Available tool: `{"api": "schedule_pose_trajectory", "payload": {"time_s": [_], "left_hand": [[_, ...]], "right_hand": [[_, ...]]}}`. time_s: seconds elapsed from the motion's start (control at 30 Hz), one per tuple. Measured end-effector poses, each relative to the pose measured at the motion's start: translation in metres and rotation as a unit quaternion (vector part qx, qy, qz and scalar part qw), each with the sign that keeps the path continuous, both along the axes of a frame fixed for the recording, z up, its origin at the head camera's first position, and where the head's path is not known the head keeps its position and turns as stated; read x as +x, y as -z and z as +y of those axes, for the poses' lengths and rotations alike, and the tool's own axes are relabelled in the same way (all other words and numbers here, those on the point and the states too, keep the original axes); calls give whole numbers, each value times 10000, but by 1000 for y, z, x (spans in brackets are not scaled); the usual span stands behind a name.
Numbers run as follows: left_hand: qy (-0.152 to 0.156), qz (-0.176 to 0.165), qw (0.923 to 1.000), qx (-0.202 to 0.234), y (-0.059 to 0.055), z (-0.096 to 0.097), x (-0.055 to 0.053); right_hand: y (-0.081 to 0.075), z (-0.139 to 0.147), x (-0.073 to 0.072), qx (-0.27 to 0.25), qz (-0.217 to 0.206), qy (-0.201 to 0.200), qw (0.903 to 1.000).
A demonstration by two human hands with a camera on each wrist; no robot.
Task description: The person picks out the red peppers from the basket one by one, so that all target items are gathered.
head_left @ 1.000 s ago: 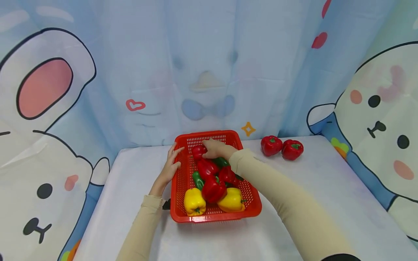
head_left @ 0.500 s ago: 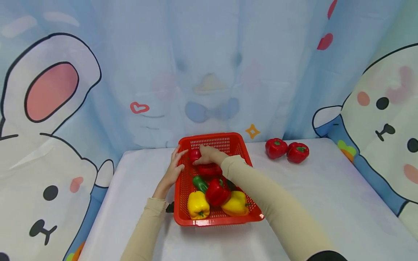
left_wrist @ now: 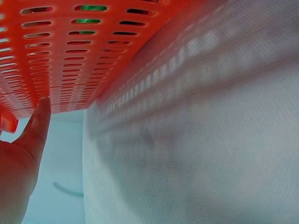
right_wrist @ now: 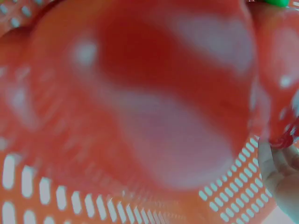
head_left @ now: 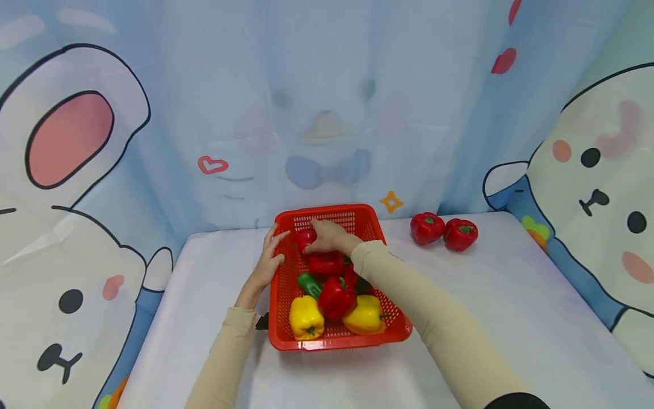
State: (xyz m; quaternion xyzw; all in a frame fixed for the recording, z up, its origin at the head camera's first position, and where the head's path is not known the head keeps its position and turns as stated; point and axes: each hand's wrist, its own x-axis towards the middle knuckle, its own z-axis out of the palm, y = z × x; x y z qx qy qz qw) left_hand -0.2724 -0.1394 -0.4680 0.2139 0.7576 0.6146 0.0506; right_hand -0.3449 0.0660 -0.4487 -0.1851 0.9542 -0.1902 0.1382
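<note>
In the head view a red plastic basket point(head_left: 352, 342) holds peppers and other vegetables. My left hand point(head_left: 264, 266) rests on its left wall, fingers extended over the rim; in the left wrist view a finger point(left_wrist: 42, 121) touches the slotted outer wall. My right hand point(head_left: 331, 237) reaches into the back of the basket and holds a small round red vegetable point(head_left: 305, 238), partly hidden by the fingers. In the right wrist view those fingers point(right_wrist: 268, 163) lie against its red surface. Nearer me sit red bell peppers point(head_left: 337, 298), two yellow bell peppers point(head_left: 306, 317) and a long green vegetable point(head_left: 310, 285).
Two red bell peppers point(head_left: 427, 228) stand on the white-covered table point(head_left: 511, 295), right of the basket. A blue cartoon-print curtain point(head_left: 327, 85) hangs behind. One dark object point(head_left: 262, 322) shows by the basket's left side. A large blurred red pepper point(right_wrist: 154, 93) fills much of the right wrist view.
The right hand has shifted slightly left inside the basket, toward the left wall, at the small red vegetable. The left hand stays at the basket's left wall. The head view has swayed slightly.
</note>
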Motion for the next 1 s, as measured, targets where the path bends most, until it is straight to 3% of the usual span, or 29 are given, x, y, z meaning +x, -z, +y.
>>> {"api": "schedule_pose_trajectory", "payload": {"time_s": [0.23, 0.4, 0.63, 0.83, 1.0], "left_hand": [[-141, -14, 9999, -50, -3, -2, 3], [-212, -6, 9997, -106, -3, -3, 3], [-215, 70, 9997, -113, -2, 0, 4], [-188, 37, 9996, -194, 0, 1, 5], [-130, 65, 9997, -171, -2, 4, 6]], "right_hand": [[-16, 20, 8, -978, -1, -211, 9950], [-33, 40, 13, -1593, 126, -119, 9871], [-48, 84, 22, -2272, 595, 198, 9718], [-53, 134, 41, -2844, 550, 764, 9541], [-55, 172, 55, -2919, 740, 1160, 9465]]}}
